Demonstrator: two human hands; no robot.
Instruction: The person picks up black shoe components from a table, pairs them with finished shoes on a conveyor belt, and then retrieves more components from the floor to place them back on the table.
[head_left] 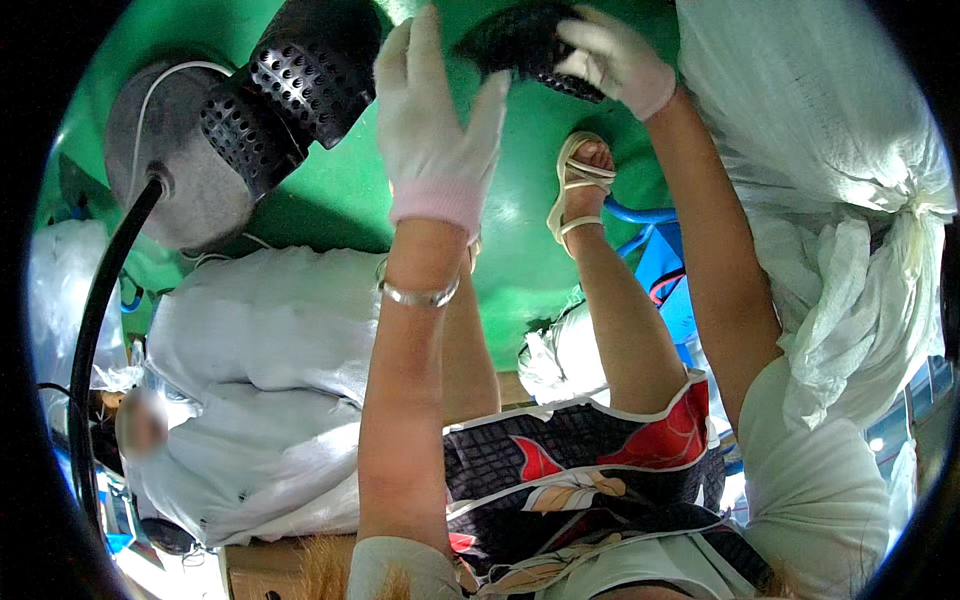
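Note:
My left hand point(428, 120), in a white glove, is raised with its fingers stretched and the thumb apart. It seems to hold nothing. Just left of it is a group of black perforated plastic pieces point(312, 72), rounded and seemingly stacked; whether the fingertips touch them I cannot tell. At the top right of centre my gloved right hand point(622, 62) grips a dark curved piece with a perforated lower edge point(525, 45). That piece is slightly blurred, and the fingers cover its right end.
A round grey base point(175, 160) with a black bent stem point(95, 330) stands at left. Full white sacks point(270, 320) lie below it, and a large tied white sack point(810, 90) rises at right. My sandalled foot point(582, 180) rests on the green floor point(530, 270).

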